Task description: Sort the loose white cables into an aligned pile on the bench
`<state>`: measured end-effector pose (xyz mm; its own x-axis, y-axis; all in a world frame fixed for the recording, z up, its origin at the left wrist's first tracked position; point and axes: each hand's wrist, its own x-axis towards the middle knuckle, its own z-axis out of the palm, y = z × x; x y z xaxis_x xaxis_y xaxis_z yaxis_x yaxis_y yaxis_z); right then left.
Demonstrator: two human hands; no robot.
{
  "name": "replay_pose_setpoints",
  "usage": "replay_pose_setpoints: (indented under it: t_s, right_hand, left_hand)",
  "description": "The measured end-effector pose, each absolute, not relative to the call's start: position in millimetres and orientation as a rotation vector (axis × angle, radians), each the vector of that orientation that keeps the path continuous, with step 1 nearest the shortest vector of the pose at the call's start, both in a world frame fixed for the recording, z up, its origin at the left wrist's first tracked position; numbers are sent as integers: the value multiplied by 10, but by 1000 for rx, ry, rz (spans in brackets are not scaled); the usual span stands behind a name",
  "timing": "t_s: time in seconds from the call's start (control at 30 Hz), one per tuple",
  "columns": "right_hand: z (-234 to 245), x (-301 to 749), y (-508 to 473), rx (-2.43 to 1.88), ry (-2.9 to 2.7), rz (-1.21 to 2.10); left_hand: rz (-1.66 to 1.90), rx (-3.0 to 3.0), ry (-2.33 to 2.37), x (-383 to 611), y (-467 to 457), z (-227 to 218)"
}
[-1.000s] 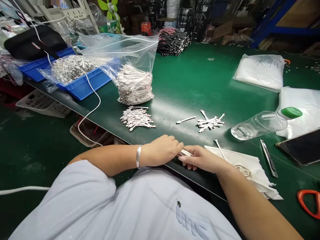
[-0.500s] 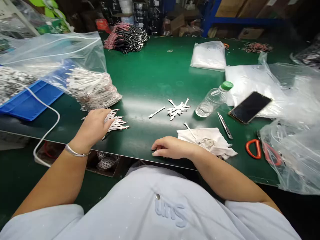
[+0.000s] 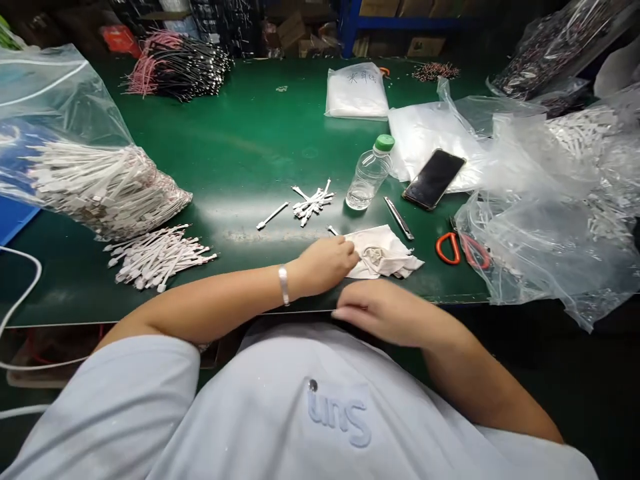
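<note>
My left hand (image 3: 325, 263), with a silver bracelet on the wrist, rests in a fist on the green table (image 3: 250, 153). Its knuckles touch the left edge of a crumpled white cloth (image 3: 383, 253), and what it holds is hidden. My right hand (image 3: 385, 313) lies palm down over the table's front edge, just below the left hand, with its fingers blurred. A loose pile of short white connector pieces (image 3: 160, 257) lies to the left. A smaller pile (image 3: 313, 203) and a single piece (image 3: 273, 215) lie beyond my hands.
A clear bag packed with white pieces (image 3: 100, 187) sits at the left. Behind the cloth are a water bottle (image 3: 370, 177), a phone (image 3: 434, 179) and a metal tool (image 3: 399, 217). Orange-handled scissors (image 3: 455, 248) lie by crumpled clear bags (image 3: 550, 213). Black-and-pink cables (image 3: 175, 67) are at the back.
My left hand left the loose pile at the left and came to the cloth. My right hand slid back toward my body at the table edge. The view turned right.
</note>
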<state>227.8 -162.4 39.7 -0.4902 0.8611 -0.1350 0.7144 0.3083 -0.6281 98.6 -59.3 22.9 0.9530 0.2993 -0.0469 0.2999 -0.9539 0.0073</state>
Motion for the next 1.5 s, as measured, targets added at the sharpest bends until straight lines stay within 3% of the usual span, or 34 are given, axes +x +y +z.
replay_pose_setpoints:
  t_s: [0.13, 0.2, 0.37, 0.77, 1.03, 1.17, 1.27, 1.43, 1.5]
  right_hand:
    - [113, 2770, -1515, -1834, -1833, 264]
    - [-69, 2880, -1430, -1902, -1811, 80]
    - [-301, 2937, -1382, -1927, -1872, 101]
    - [-146, 3218, -1707, -1714, -1576, -66]
    - [-151, 3271, -2036, -1630, -1386, -332]
    - [38, 2974, -2189, -1490, -1666, -93]
    - [103, 2718, -2221, -1334, -1838, 177]
    - [6, 2585, -2212, -1445, -1613, 411]
    - [-7, 2606, -2204, -1454, -1546, 678]
  left_hand:
    - [-13, 3017, 692, 1277, -660, 49]
    - [11, 2982, 745, 1268, -661, 0]
    - [-92, 2935, 751, 1012, -671, 97]
    - [-187, 2900, 834, 926, -662, 207]
    - [153, 2874, 613, 735, -796, 209]
    - [310, 2405, 481, 750, -1010, 303]
    - [226, 2041, 468, 813, -1118, 322]
    - [77, 1711, 569, 848, -1108, 260]
    - [101, 1727, 562, 828, -1090, 229]
